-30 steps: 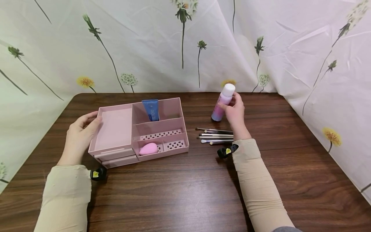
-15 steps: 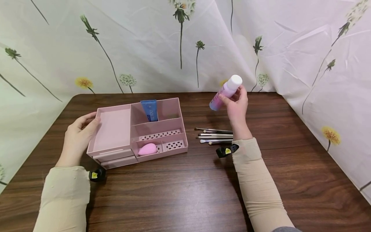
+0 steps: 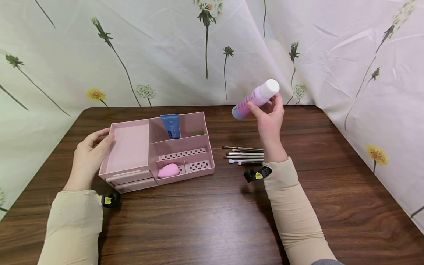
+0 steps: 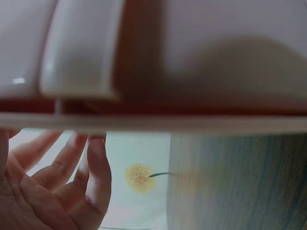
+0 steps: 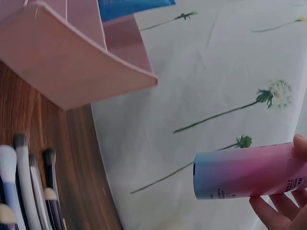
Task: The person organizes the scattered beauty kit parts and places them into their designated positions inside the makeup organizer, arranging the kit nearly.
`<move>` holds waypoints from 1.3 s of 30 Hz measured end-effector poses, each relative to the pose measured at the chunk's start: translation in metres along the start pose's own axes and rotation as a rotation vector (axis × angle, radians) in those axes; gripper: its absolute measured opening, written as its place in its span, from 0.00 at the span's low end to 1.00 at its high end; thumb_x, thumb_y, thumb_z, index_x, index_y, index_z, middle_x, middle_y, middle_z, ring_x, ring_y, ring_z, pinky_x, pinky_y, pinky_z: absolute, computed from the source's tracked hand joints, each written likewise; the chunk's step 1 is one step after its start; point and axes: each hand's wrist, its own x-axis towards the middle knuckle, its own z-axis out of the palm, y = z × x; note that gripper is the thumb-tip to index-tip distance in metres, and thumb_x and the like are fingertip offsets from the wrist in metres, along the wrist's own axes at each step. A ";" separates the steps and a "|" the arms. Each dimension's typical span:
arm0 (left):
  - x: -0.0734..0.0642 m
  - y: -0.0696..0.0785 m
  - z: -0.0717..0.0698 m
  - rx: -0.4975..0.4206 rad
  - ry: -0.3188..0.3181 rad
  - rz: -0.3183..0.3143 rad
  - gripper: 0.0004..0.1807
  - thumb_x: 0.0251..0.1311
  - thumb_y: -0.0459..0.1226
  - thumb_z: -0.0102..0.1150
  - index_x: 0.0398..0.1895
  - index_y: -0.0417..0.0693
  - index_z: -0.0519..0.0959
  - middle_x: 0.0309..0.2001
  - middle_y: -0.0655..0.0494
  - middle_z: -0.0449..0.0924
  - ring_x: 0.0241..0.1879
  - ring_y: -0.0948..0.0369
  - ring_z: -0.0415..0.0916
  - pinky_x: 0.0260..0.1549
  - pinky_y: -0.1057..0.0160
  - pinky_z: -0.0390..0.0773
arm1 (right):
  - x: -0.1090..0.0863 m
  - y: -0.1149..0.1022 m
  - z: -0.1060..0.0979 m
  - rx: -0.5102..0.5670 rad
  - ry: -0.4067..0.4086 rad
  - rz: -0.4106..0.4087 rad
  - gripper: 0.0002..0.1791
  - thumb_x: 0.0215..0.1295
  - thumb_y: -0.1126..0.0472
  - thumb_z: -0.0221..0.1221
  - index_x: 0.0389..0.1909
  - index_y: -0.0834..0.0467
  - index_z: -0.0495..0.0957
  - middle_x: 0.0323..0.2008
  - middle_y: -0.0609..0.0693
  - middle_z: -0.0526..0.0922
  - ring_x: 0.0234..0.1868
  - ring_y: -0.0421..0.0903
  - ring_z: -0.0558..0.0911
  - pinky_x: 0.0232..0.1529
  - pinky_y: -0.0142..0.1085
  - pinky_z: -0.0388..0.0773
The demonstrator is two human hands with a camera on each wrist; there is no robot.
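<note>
From my remote seat I judge the blue tube [image 3: 171, 126] and pink sponge [image 3: 169, 170] done, stowed in the organizer [image 3: 129, 147] my left hand [image 3: 90, 152] rests against, fingers loose, leaving the brushes [image 3: 246, 156] and the bottle [image 3: 247, 104] my right hand [image 3: 271, 123] grips above the bench [image 3: 205, 217].

Bottle [image 3: 253, 100] shades from pink to blue, cap [image 3: 271, 86] white; organizer [image 3: 129, 147] dusty pink; tube [image 3: 170, 125] blue; sponge [image 3: 169, 170] brighter pink; tabletop [image 3: 198, 221] dark brown, wood-grained; backdrop cloth [image 3: 165, 51] white, printed with green-stemmed yellow and pale dandelions [image 3: 95, 94].
</note>
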 end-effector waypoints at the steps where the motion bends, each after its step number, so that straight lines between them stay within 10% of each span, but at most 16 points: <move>1: 0.000 0.000 0.000 0.000 -0.001 -0.002 0.33 0.69 0.53 0.51 0.69 0.42 0.70 0.29 0.88 0.68 0.33 0.80 0.67 0.33 0.76 0.67 | -0.001 -0.001 0.001 0.006 -0.007 -0.003 0.32 0.53 0.77 0.66 0.60 0.65 0.69 0.45 0.46 0.77 0.41 0.41 0.78 0.45 0.31 0.76; 39: 0.002 -0.004 0.001 0.001 0.006 0.006 0.32 0.69 0.53 0.51 0.68 0.42 0.70 0.29 0.90 0.67 0.33 0.81 0.66 0.34 0.75 0.65 | -0.029 -0.004 0.028 -0.024 -0.173 -0.039 0.31 0.54 0.73 0.67 0.60 0.69 0.68 0.48 0.49 0.77 0.45 0.41 0.79 0.45 0.30 0.78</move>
